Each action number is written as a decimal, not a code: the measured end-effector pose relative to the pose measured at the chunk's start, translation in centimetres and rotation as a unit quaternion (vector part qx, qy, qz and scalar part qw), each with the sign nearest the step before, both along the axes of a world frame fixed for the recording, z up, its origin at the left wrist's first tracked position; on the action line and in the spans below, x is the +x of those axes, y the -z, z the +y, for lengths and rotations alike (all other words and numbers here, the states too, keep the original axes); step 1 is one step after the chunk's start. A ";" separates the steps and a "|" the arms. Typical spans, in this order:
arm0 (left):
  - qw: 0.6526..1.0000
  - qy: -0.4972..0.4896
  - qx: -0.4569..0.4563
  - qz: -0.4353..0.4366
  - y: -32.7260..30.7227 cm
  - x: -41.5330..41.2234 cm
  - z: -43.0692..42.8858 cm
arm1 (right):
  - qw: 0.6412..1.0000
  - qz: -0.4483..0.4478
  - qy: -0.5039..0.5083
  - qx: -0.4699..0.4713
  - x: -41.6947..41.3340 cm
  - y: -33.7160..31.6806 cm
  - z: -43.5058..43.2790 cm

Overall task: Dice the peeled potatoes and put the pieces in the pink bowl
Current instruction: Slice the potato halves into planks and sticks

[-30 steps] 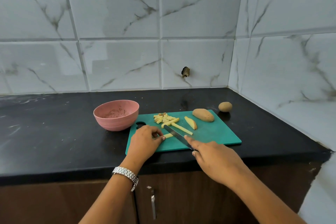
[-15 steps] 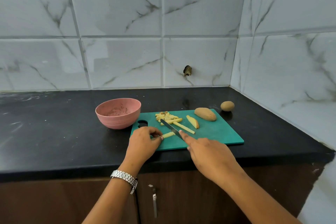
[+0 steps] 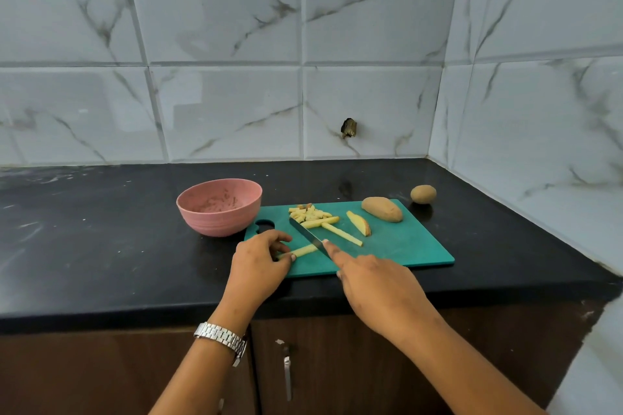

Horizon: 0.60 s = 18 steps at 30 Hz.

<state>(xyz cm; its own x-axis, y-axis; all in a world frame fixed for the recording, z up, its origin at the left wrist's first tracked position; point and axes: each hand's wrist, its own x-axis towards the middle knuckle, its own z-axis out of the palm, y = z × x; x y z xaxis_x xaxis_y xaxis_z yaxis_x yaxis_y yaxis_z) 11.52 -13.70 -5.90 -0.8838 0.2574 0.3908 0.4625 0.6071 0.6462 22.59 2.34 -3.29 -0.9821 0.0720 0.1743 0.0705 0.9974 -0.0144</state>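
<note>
Dicing at frame centre: left hand (image 3: 259, 263) pinches a potato stick (image 3: 301, 250), right hand's (image 3: 377, 283) curled fingers clamp the knife (image 3: 308, 235); next likely needs short crosswise cuts.

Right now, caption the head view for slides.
Left hand holds a potato stick; right hand cuts it with a knife.

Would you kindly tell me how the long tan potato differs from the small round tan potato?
The long tan potato is bigger and oblong; the small round tan potato is nearly spherical. The long one lies on the green plastic cutting board; the round one sits off it, on the black counter. Both are whole and untouched.
</note>
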 end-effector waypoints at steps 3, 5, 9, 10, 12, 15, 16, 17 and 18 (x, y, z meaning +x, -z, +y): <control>1.000 -0.007 0.004 0.003 -0.1 0.2 0.0 | 1.000 -0.008 0.002 0.003 0.6 0.2 -0.3; 1.000 -0.008 0.004 0.000 -0.2 0.3 0.1 | 1.000 -0.015 0.004 0.005 0.5 0.3 -0.8; 1.000 0.002 0.013 -0.009 -0.2 0.5 -0.3 | 1.000 -0.026 0.000 0.002 -0.7 -0.2 -1.2; 1.000 0.000 0.015 -0.005 -0.1 0.6 -0.5 | 1.000 -0.022 -0.004 0.003 -0.9 -0.3 -1.1; 1.000 -0.007 0.020 0.002 0.1 0.7 -0.8 | 1.000 -0.007 -0.009 -0.002 -0.9 -0.5 -1.0; 0.999 -0.014 0.028 0.007 0.2 0.8 -1.1 | 1.000 -0.001 -0.013 -0.001 0.0 -0.3 -1.1; 0.999 -0.016 0.029 0.008 0.2 0.9 -1.1 | 1.000 -0.008 -0.010 0.003 0.3 -0.2 -1.3; 0.999 -0.016 0.029 0.009 0.2 0.9 -1.1 | 1.000 -0.014 -0.006 0.008 0.5 -0.2 -1.7; 0.999 -0.017 0.030 0.009 0.2 0.9 -1.0 | 1.000 -0.022 -0.001 0.014 0.5 -0.2 -2.1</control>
